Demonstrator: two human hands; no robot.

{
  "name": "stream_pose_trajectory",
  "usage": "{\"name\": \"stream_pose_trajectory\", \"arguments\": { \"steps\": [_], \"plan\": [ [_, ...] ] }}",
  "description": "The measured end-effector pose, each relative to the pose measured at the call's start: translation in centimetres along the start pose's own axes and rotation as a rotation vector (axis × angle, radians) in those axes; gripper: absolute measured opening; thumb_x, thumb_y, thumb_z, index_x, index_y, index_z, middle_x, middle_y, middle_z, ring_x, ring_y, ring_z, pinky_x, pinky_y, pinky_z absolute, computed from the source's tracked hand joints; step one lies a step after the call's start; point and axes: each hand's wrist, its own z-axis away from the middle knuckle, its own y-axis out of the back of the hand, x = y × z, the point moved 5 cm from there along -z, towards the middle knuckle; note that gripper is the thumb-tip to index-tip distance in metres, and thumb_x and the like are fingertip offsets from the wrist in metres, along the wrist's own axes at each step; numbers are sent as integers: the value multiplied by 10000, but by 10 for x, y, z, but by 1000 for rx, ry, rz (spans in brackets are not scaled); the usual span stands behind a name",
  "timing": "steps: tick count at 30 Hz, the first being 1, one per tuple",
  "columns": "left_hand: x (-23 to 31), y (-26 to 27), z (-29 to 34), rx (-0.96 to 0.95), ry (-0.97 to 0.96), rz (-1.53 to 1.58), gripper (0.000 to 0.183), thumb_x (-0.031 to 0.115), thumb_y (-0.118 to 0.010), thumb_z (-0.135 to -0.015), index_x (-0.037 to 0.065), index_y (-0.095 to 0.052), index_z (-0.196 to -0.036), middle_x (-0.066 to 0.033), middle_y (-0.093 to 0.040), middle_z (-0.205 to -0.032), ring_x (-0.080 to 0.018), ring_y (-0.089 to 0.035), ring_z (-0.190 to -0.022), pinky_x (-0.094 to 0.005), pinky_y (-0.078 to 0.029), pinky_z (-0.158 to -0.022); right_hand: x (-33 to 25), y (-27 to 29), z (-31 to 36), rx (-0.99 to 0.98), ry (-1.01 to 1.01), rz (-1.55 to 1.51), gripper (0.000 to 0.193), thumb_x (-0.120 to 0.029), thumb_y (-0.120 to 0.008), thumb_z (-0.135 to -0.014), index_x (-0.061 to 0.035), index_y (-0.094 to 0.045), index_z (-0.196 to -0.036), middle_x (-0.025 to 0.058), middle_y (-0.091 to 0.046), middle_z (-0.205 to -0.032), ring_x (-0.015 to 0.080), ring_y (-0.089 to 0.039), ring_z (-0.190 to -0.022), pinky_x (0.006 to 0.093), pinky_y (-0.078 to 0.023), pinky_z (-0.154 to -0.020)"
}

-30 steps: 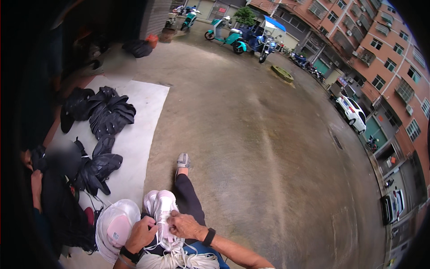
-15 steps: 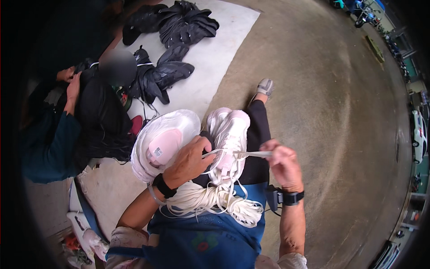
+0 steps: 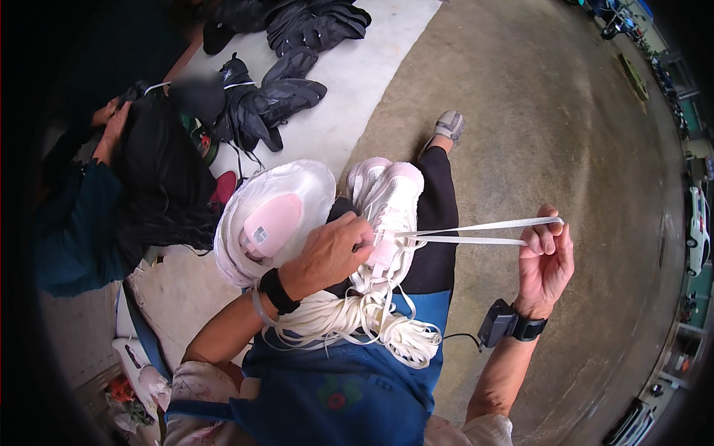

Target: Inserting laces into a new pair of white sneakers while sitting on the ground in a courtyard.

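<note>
White-and-pink shoe uppers (image 3: 398, 201) lie nested on my lap. A flat white shoelace (image 3: 476, 230) runs from the front upper's eyelets out to the right, as two taut strands. My right hand (image 3: 547, 264) grips the lace, which passes round its fingers. My left hand (image 3: 331, 249) is closed against the upper's left side, by the eyelets; whatever its fingertips pinch is hidden. Below the uppers, a big bundle of white laces (image 3: 357, 323) rests on my blue apron (image 3: 335, 394). To the left sits a stack of white uppers with pink insides (image 3: 271, 223).
At the left a co-worker in dark teal (image 3: 82, 230) handles black material with both hands. Black shoe uppers (image 3: 316, 26) lie in heaps on a pale sheet (image 3: 372, 67). Concrete floor (image 3: 535, 134) stretches to the right, with a white car (image 3: 697, 230) at the far edge.
My right hand has moved outward to the right, drawing the lace into two long strands. My left hand has shifted slightly right, closer against the upper.
</note>
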Motion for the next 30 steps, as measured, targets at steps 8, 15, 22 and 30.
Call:
{"name": "stream_pose_trajectory", "arguments": {
  "steps": [8, 15, 22, 30],
  "plan": [
    [3, -6, -7, 28, -31, 64, 171, 52, -683, -769, 50, -548, -875, -109, -561, -781, -287, -615, -728, -395, -476, -625, 3, -7, 11, -168, -374, 1243, 203, -203, -561, -973, -8, -617, -967, -55, -463, -645, 29, -366, -498, 196, -276, -460],
    [-3, -7, -10, 74, 28, 35, 147, 0, -603, -754, 30, -525, -875, -150, -590, -794, -345, -605, -693, -419, -478, -613, -33, 9, -5, -8, 49, -170, 156, -109, -425, -1006, -11, -546, -1014, -39, -367, -626, 51, -314, -454, 213, -266, -396],
    [16, -9, -8, 85, -107, -200, 163, -15, -596, -780, 54, -556, -922, -125, -566, -838, -340, -623, -688, -422, -502, -591, -41, 27, 5, 65, 50, 266, 210, -169, -433, -1027, 1, -543, -1079, -47, -319, -654, 51, -283, -504, 199, -269, -399],
    [20, -9, -17, -46, -174, -393, 91, 41, -596, -792, 70, -571, -874, -110, -540, -824, -325, -627, -637, -413, -516, -567, -51, 13, 2, 199, 171, 850, 429, -394, -367, -1043, -52, -626, -1025, -71, -387, -614, 32, -297, -458, 194, -258, -370]
  ]
}}
